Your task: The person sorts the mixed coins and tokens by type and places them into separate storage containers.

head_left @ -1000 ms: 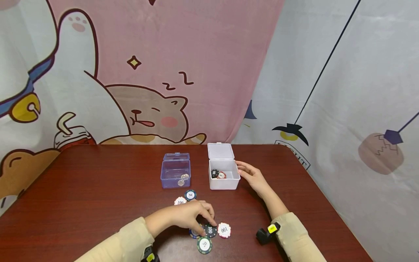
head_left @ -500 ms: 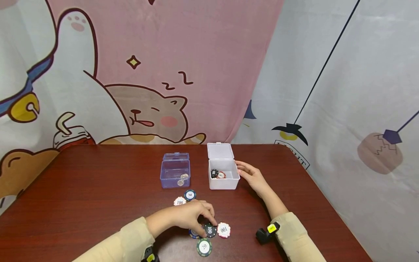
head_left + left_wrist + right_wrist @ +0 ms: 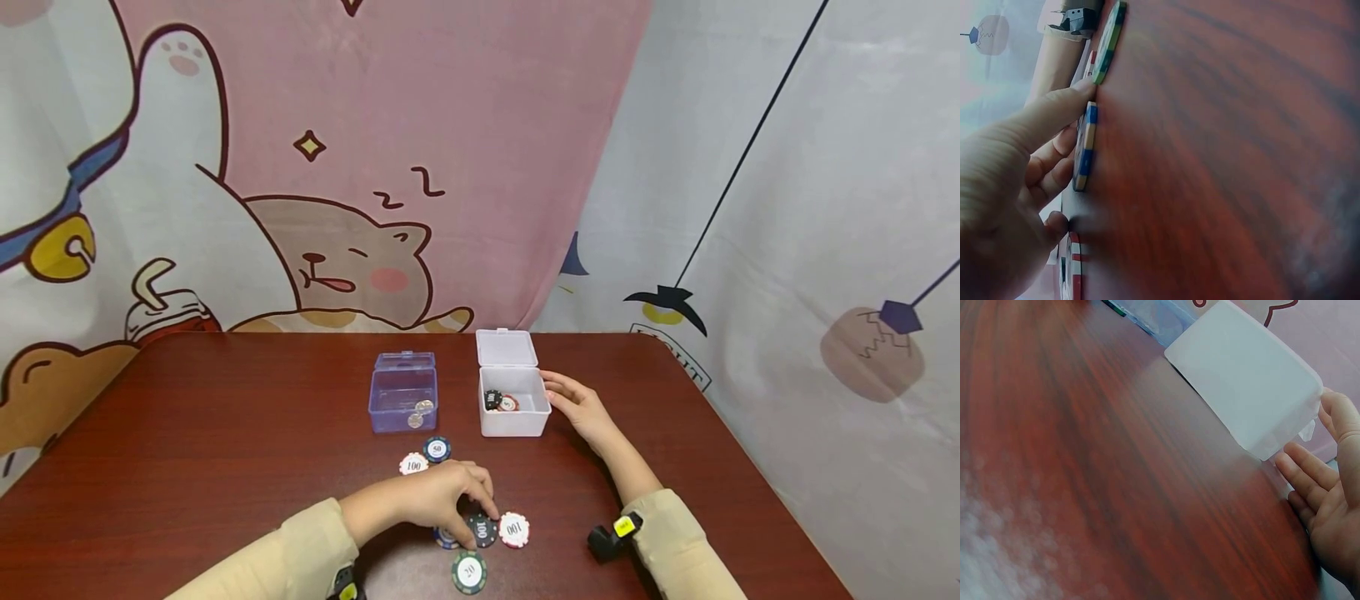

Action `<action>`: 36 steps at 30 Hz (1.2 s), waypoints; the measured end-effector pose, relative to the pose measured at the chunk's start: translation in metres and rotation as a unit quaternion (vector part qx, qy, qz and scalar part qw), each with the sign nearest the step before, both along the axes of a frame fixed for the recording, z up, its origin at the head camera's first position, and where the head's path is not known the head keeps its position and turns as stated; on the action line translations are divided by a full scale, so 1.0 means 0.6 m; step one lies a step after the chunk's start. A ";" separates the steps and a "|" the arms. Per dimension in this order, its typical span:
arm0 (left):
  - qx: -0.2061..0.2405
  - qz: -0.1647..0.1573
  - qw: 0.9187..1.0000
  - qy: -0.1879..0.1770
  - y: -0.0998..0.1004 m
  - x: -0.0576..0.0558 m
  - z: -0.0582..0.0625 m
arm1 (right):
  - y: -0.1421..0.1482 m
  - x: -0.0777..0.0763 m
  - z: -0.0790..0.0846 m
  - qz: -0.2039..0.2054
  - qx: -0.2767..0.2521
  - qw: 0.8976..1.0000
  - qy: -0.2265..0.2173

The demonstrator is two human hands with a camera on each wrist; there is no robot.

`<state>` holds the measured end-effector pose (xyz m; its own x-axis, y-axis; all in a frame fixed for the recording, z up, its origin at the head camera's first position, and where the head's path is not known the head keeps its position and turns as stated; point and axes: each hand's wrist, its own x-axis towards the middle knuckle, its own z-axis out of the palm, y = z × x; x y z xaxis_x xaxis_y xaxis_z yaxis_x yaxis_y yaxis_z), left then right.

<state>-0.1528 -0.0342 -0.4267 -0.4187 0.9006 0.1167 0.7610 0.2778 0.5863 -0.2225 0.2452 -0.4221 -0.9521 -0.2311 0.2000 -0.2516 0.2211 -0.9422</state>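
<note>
My left hand (image 3: 442, 493) reaches down over poker chips on the table. Its thumb and index finger span a black poker chip (image 3: 483, 531) marked 100, lying face up. A green chip (image 3: 469, 572) marked 20 lies just below the thumb tip; in the left wrist view the thumb overlaps that green chip (image 3: 1110, 44). Partly covered by the hand is a blue chip (image 3: 446, 538), while a white chip (image 3: 514, 530) sits right of the black one. My right hand (image 3: 585, 412) rests its fingertips against the side of an open white box (image 3: 514, 424), fingers extended.
Inside the white box are a black chip (image 3: 492, 400) and a red-edged chip (image 3: 509, 403). A blue translucent box (image 3: 382, 420), lid raised, holds silver coins (image 3: 416, 421). Another white chip (image 3: 413, 463) and a dark blue 50 chip (image 3: 437, 450) lie in front of it.
The green chip has slid slightly toward the person, away from the black chip, as the left thumb shifted down a little. My right hand stays at the white box.
</note>
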 end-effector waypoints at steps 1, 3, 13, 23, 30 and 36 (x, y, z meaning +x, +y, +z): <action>0.001 0.000 1.000 0.003 0.000 0.000 -0.001 | 0.000 0.000 0.000 0.000 0.000 1.000 0.001; 0.001 -0.002 1.000 0.014 0.000 0.001 -0.002 | 0.000 0.000 0.000 0.000 -0.001 1.000 0.003; 0.014 -0.014 0.998 0.064 -0.001 0.004 -0.007 | 0.001 0.000 -0.004 0.002 -0.005 1.000 0.002; 0.087 0.041 0.995 0.042 0.000 0.000 0.002 | 0.001 0.002 -0.002 0.004 -0.008 1.000 0.000; 0.106 0.078 0.990 0.043 0.003 -0.008 0.017 | 0.000 0.000 -0.003 0.003 -0.001 1.000 0.005; 0.136 0.105 0.983 0.056 0.007 -0.020 0.024 | 0.001 -0.001 -0.005 0.002 -0.001 1.000 0.008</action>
<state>-0.1651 -0.0302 -0.4124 -0.5631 0.7244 0.3977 0.7674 0.2800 0.5768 -0.2232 0.2457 -0.4250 -0.9477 -0.2348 0.2163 -0.2681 0.2171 -0.9386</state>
